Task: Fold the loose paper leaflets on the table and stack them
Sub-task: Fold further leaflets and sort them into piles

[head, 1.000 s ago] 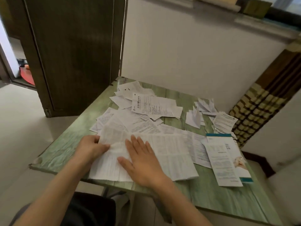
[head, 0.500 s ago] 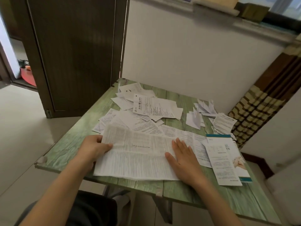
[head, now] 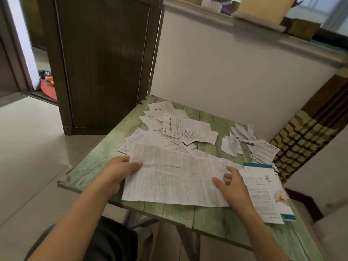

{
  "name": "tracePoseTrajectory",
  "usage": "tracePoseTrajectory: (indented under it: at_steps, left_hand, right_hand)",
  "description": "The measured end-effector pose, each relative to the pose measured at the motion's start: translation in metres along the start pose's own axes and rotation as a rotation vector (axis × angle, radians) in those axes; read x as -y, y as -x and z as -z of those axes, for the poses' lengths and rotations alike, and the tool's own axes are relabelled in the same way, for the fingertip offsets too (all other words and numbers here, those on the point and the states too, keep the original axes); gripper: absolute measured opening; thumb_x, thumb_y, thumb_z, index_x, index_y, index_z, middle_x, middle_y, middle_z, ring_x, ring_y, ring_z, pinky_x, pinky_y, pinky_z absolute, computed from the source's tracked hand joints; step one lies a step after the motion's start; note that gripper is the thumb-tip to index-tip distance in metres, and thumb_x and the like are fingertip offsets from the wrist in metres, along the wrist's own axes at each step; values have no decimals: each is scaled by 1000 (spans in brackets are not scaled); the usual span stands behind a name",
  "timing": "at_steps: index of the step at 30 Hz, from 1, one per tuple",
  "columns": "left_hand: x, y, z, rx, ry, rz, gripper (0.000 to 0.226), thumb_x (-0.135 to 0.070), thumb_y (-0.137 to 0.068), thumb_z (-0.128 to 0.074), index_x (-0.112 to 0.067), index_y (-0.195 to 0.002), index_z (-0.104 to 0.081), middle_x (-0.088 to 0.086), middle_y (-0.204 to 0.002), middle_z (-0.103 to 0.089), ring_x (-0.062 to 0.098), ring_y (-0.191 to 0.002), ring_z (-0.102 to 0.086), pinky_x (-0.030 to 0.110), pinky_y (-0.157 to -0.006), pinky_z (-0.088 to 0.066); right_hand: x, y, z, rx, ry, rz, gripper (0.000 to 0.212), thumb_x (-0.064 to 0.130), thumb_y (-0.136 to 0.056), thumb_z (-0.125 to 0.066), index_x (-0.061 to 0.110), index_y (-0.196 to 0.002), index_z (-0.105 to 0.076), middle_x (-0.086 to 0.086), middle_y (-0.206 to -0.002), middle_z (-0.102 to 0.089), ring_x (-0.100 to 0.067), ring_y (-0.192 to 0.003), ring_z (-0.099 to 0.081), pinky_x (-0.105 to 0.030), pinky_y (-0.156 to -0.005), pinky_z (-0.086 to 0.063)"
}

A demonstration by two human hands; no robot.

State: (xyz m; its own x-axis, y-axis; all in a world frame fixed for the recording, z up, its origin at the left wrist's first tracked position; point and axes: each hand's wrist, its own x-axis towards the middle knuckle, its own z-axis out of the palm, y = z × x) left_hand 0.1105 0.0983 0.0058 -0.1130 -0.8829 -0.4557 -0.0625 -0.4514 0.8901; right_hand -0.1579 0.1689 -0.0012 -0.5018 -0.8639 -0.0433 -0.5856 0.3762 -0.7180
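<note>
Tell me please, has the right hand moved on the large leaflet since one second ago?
Yes. The right hand slid rightward along the large leaflet, from near its middle to its right end, close to the teal-edged brochure.
</note>
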Motion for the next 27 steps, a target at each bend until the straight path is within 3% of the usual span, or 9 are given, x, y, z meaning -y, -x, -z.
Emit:
tracePoseTrajectory:
  at_steps: [4, 7, 10, 14, 16, 19, 23, 25, 27]
  left_hand:
    - [-1, 1, 2, 30, 56, 27, 10, -9, -84, -66, -9, -93, -62, 13, -94, -67, 29, -83, -65, 38, -67, -52]
    - [-3, 3, -1, 76, 178, 69, 10, -6, -84, -65, -10, -87, -57, 14, -89, -66, 28, -77, -65, 37, -61, -50]
    - [-2, 3, -5, 115, 256, 122, 14, -6, -88, -62, -9, -99, -54, 17, -90, -65, 30, -75, -64, 40, -57, -51]
    - [2, 2, -11, 95, 315, 139, 19, -8, -92, -57, -9, -110, -52, 17, -92, -64, 31, -75, -64, 40, -55, -51]
    - [1, 4, -15, 115, 376, 139, 10, -8, -93, -55, -8, -103, -55, 17, -93, -64, 31, -80, -63, 44, -62, -51]
    - [0, 8, -22, 164, 472, 130, 8, -9, -93, -55, -10, -101, -56, 17, -99, -65, 32, -88, -64, 45, -68, -51]
    - [1, 12, -30, 310, 580, 80, 26, -22, -97, -48, -6, -112, -60, 17, -98, -70, 29, -83, -69, 40, -67, -57]
    - [1, 13, -29, 368, 638, 33, 41, -38, -97, -42, -6, -110, -65, 14, -89, -72, 26, -76, -70, 35, -64, -58]
    - [0, 14, -27, 427, 716, 25, 57, -53, -94, -38, -7, -108, -68, 15, -92, -72, 27, -78, -71, 35, -65, -59]
  right_hand:
    - [10, 1, 14, 67, -139, -114, 59, 18, -89, -63, 14, -141, -35, -14, -131, -53, -13, -86, -51, -25, -75, -42]
    - [16, 3, 20, 72, -280, -163, 48, 13, -88, -63, 16, -133, -47, -11, -119, -58, -15, -80, -56, -25, -61, -45]
    - [26, 7, 23, 99, -458, -169, 35, 11, -90, -61, 18, -123, -55, -4, -99, -60, -23, -84, -62, -33, -63, -52]
    - [46, 13, 17, 142, -568, -108, 31, 12, -88, -61, 15, -118, -58, -9, -105, -64, -29, -94, -64, -47, -81, -53]
    - [62, 18, 10, 187, -642, -36, 31, 9, -87, -61, 13, -117, -59, -10, -108, -66, -27, -94, -66, -41, -75, -57]
    - [90, 30, -11, 280, -684, 68, 22, 8, -88, -60, 17, -108, -60, -6, -100, -67, -16, -80, -67, -26, -60, -54]
    - [112, 48, -55, 392, -506, 206, 21, 24, -92, -59, 23, -113, -58, 0, -101, -62, -12, -86, -63, -23, -73, -55]
    - [111, 55, -72, 386, -403, 291, 25, 34, -93, -56, 26, -116, -58, 6, -102, -62, -3, -86, -61, -18, -73, -52]
    - [106, 57, -80, 340, -368, 353, 20, 32, -94, -54, 27, -113, -60, 7, -105, -61, -1, -90, -60, -19, -77, -53]
